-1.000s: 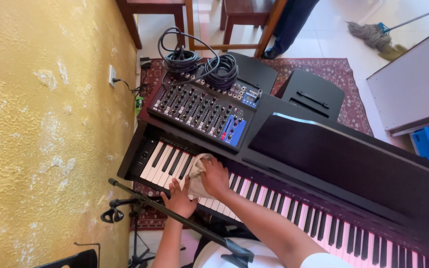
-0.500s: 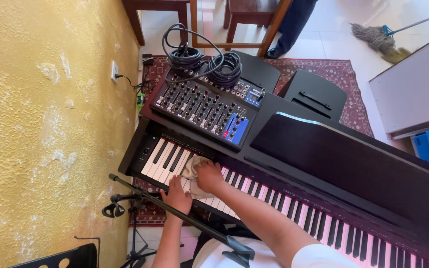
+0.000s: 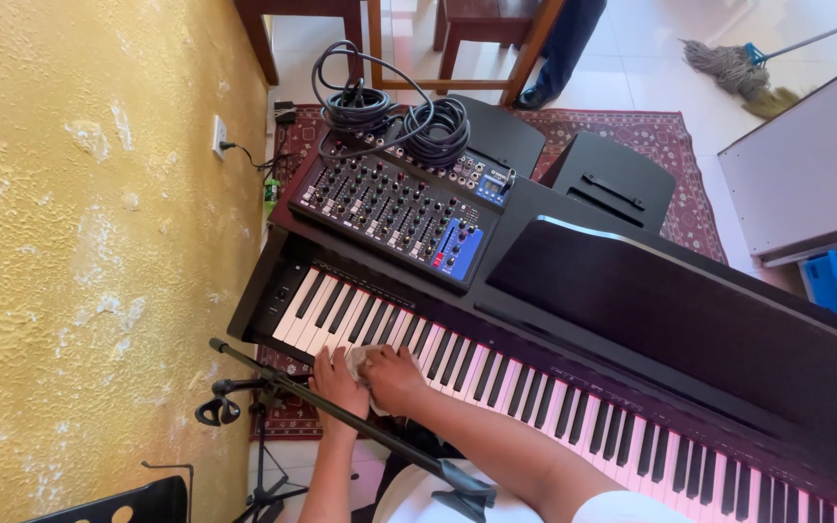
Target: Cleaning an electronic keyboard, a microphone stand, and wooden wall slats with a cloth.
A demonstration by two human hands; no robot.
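White cloth on piano keys

Pale cloth (image 3: 358, 360) sits bunched on the keyboard (image 3: 496, 387), low end. Right hand (image 3: 394, 378) presses it flat w/ curled fingers; left hand (image 3: 336, 380) touches its left edge, fingers loosely closed. Keys run rightward from both hands.

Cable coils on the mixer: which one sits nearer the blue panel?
The right-hand coil, lying at the mixer's far corner just above the small blue panel. The other coil sits further left, toward the yellow wall.
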